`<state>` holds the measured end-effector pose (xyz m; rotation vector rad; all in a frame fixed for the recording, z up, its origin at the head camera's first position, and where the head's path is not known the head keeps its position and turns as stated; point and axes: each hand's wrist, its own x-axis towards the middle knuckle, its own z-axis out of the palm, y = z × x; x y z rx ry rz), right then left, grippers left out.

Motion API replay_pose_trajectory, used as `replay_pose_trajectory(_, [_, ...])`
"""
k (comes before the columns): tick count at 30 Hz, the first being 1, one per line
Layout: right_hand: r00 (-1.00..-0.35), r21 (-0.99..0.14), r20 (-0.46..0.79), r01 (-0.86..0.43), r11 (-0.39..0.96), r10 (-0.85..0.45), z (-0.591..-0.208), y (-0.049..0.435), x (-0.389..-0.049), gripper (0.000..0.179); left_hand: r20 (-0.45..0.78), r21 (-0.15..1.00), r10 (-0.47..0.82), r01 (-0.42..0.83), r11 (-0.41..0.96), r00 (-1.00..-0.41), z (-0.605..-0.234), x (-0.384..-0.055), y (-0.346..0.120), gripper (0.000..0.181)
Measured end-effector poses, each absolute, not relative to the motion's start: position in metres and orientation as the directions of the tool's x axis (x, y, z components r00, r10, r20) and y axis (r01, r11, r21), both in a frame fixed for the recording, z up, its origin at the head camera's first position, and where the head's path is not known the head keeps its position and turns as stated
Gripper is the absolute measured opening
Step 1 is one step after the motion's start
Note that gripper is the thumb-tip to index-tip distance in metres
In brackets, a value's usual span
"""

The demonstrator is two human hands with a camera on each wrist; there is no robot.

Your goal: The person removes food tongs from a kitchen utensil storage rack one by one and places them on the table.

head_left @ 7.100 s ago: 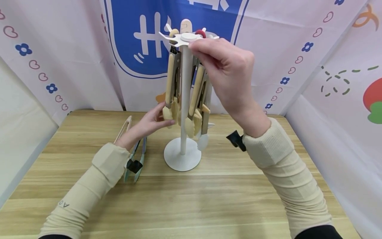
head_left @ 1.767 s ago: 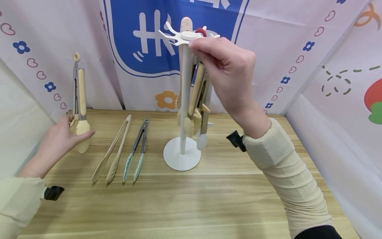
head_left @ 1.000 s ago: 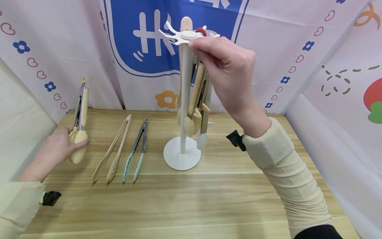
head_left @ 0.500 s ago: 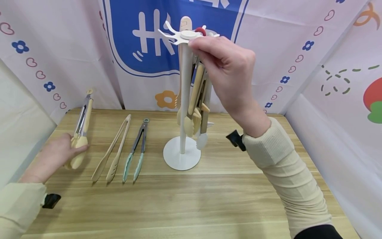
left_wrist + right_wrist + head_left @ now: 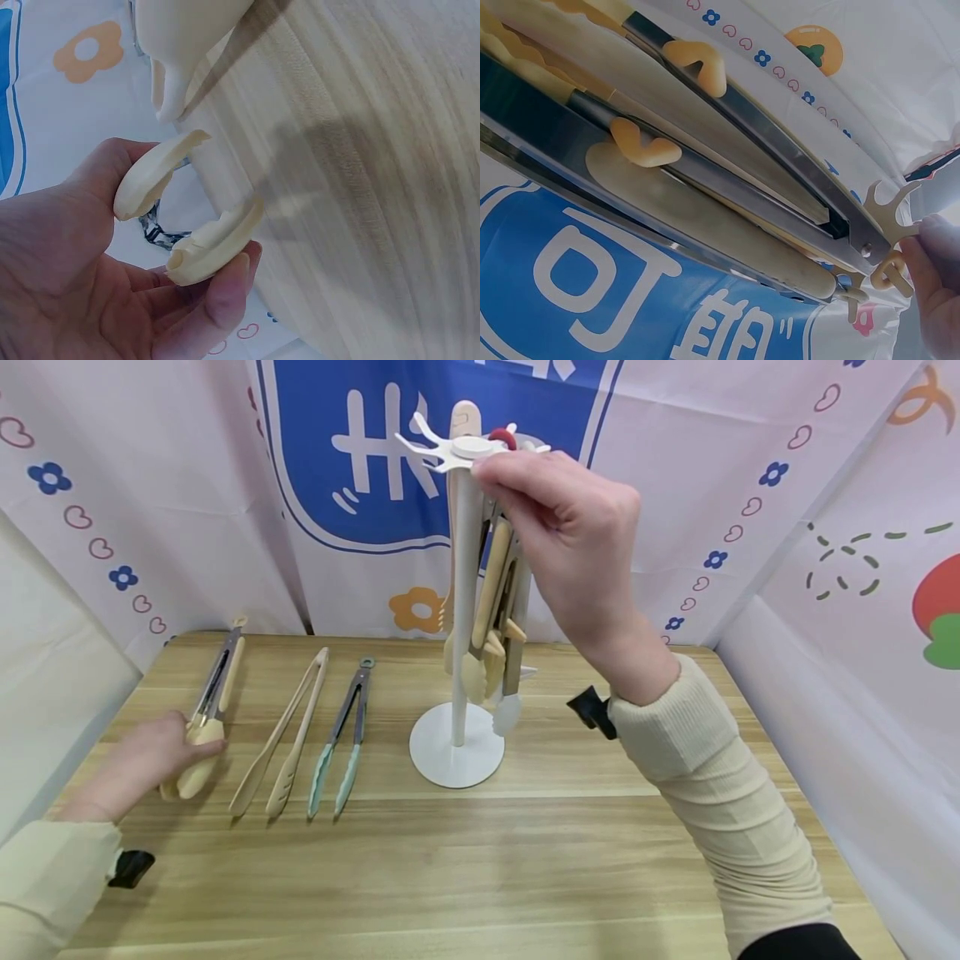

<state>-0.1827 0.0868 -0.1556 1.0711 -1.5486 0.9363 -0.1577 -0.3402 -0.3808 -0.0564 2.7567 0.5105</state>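
Observation:
My left hand [image 5: 150, 756] holds a pair of cream-and-steel kitchen tongs [image 5: 231, 672] by the heads, low over the table's left side. The left wrist view shows thumb and fingers around the two cream tong heads [image 5: 217, 251], which are apart. My right hand [image 5: 573, 531] pinches the hooked top of a white utensil rack [image 5: 465, 593]. Several tongs [image 5: 491, 585] hang on its right side, along with a tool with a pale wooden handle [image 5: 466, 420] at the back. In the right wrist view, the fingertips [image 5: 922, 262] are at a hook beside the hanging tongs [image 5: 727, 217].
Beige tongs [image 5: 277, 739] and mint-tipped tongs [image 5: 352, 727] lie side by side on the wooden table [image 5: 480, 868], between my left hand and the rack's round base [image 5: 431, 760]. A printed cloth backdrop [image 5: 360, 602] stands behind the table.
My left hand took the cream tongs off the rack and carried them left. Over the last second they came down and tilted back toward the tabletop. My right hand stayed at the rack's top.

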Motion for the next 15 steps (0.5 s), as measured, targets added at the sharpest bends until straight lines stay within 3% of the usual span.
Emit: replay_pose_trajectory(15, [-0.119, -0.057, 0.977, -0.946, 0.318, -0.179, -0.156, 0.087, -0.183, 0.009, -0.369, 0.318, 0.062, -0.063, 0.946, -0.927, -0.392, -0.155, -0.335, 0.065])
